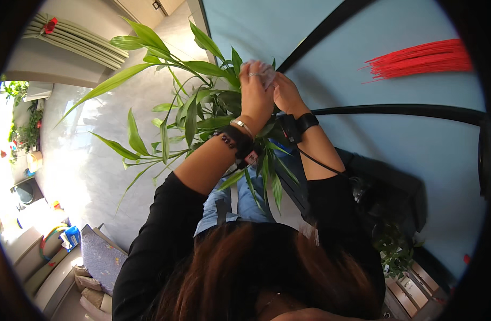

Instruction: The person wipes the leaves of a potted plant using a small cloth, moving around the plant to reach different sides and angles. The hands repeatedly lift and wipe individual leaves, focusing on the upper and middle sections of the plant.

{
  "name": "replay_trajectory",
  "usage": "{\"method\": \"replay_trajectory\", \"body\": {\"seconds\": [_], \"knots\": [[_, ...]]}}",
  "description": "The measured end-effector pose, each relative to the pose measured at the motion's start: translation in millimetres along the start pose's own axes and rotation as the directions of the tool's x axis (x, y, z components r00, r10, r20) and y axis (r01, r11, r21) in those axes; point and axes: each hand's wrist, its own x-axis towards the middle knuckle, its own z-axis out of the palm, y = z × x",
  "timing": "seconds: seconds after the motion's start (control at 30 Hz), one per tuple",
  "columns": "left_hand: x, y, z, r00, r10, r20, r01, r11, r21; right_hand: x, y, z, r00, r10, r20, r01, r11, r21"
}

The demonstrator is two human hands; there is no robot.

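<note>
A tall plant (202, 115) with long, pointed green leaves stands in front of me, its foliage spreading mostly to the left. My left hand (256, 96), with a ring and a bracelet, is closed round a crumpled whitish cloth (265, 74) among the upper leaves. Right beside it, my right hand (288, 96) has its fingers bent together against the cloth's edge. What those fingers pinch, if anything, is hidden. Dark wrist straps with small devices sit on both wrists, and a cable runs from the right one. The plant's lower stems are mostly behind my arms.
To the right rises a blue wall (341, 64) with black curved strips and a bundle of red strands (419, 60). Below it stands a dark cabinet-like object (387, 184). Green-grey curtains (77, 40) hang at the far left. A patterned cushion (102, 259) lies lower left.
</note>
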Motion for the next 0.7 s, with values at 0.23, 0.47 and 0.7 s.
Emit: {"method": "replay_trajectory", "body": {"seconds": [0.23,0.47,0.7], "knots": [[-20.1,-34.2,2.9,0.931,0.185,0.315,-0.266,0.935,0.236,-7.2,-2.9,0.0,0.956,0.201,-0.213,-0.161,0.969,0.188],[-48.6,-41.8,-34.7,0.815,-0.088,0.573,-0.214,0.873,0.439,-13.1,5.4,-7.6,0.982,0.125,-0.141,-0.123,0.992,0.020],[-55.5,-32.9,-12.6,0.813,0.071,0.578,-0.274,0.922,0.272,-15.6,-15.0,-5.5,0.988,0.090,-0.124,-0.077,0.991,0.111]]}}
